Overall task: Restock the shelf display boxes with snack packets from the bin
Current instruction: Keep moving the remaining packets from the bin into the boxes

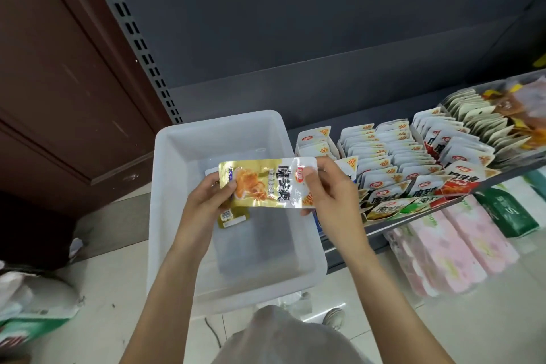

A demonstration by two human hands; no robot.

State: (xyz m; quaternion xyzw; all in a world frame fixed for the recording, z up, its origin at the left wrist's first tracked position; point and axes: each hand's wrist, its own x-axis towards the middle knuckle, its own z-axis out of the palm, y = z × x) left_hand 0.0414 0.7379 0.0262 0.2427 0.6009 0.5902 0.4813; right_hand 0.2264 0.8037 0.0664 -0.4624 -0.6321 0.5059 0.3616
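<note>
Both hands, left (206, 201) and right (331, 189), pinch one gold packet (266, 183) over the bin (165, 186); next, slot it into display boxes (384, 162) right of bin.

Centre frame: snack packet (266, 183) gold and white with black lettering, orange food print, red logo. Below it, bin (165, 216) translucent white. Right: display boxes (384, 156) full of white packets with gold corners and red logos; front ones show red, green and yellow. Lower right: pink floral packs (461, 248), a green pack (508, 213). Upper left: dark brown door (59, 68). Top: dark grey shelf back panel (295, 23). Floor (103, 319) cream tile.
</note>
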